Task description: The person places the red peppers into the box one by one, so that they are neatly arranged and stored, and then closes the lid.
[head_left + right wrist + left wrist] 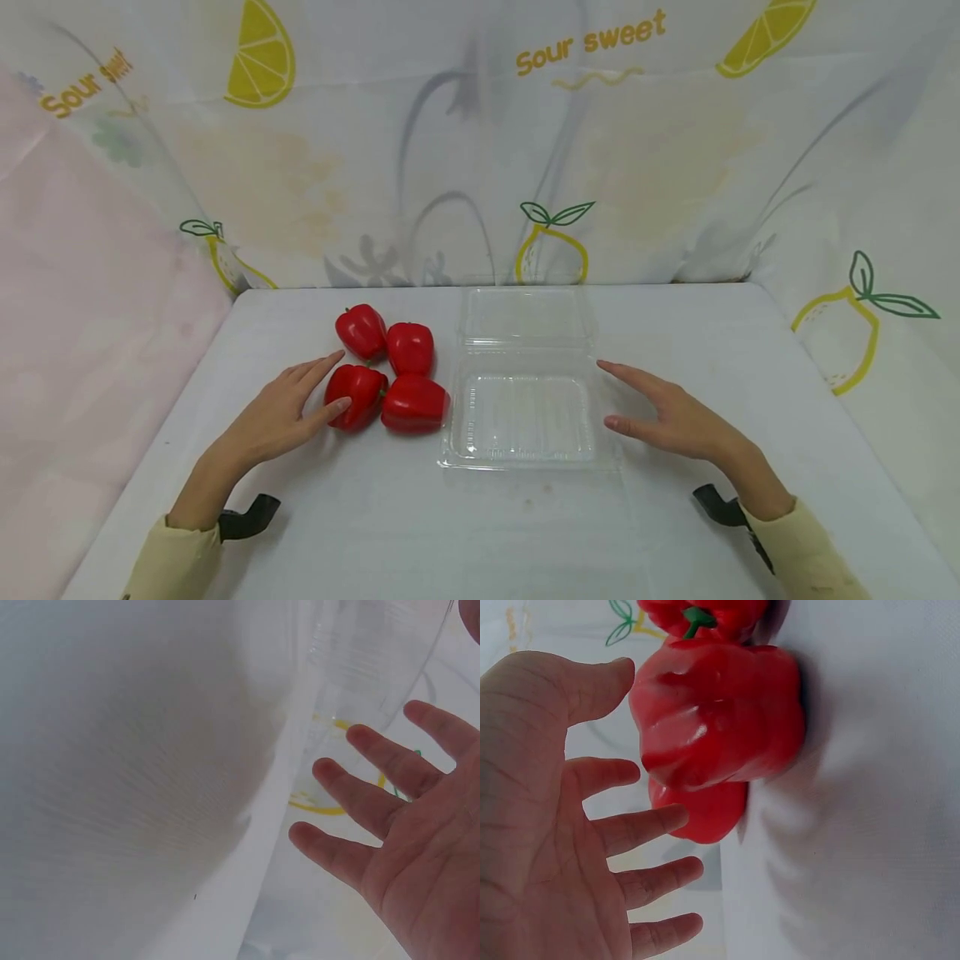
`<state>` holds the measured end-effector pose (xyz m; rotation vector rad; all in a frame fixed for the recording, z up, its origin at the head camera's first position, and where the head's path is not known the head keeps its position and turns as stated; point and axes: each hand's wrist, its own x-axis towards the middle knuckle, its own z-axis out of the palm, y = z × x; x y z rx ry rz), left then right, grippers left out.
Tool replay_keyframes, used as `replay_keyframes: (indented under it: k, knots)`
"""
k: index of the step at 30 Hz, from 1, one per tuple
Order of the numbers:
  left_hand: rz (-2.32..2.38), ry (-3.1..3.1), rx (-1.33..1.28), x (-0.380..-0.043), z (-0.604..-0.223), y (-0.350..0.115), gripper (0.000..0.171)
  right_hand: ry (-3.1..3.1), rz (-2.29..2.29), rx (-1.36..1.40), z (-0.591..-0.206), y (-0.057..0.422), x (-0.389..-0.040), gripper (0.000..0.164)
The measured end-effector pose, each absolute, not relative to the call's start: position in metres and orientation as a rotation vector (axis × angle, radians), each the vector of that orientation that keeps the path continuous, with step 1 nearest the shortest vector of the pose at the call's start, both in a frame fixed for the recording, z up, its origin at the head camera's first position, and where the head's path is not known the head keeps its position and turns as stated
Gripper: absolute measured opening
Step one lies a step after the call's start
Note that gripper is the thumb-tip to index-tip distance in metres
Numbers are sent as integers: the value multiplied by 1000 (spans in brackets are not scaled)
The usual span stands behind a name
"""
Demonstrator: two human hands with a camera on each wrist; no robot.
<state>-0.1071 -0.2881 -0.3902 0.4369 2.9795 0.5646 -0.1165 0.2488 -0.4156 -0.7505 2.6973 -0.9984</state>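
Note:
Several red bell peppers lie grouped on the white table, left of a clear plastic box. My left hand [281,417] is spread beside the nearest-left bell pepper [357,397], its thumb overlapping that pepper in the head view. In the left wrist view the same bell pepper [720,712] sits just past the spread fingers [656,825]. To the right of the hinged clear plastic box [525,462], whose lid [525,317] is folded back flat, my right hand [675,417] is held with fingers extended. The right wrist view shows its fingers [356,799] near the box wall [367,660], holding nothing.
Another bell pepper [415,405] stands close to the box's left rim, with two more, a bell pepper [362,332] and a bell pepper [411,348], behind. A lemon-printed cloth [480,150] hangs at the table's far edge. Black wrist mounts [250,517] sit at both sleeves.

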Motion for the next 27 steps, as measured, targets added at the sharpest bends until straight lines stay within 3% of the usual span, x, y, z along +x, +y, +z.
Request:
replay_keyframes:
  k: [27]
  knots:
    - [562,3031,499,-109,-402,-286,73,2674,-996,-750,-421,244,-113,78]
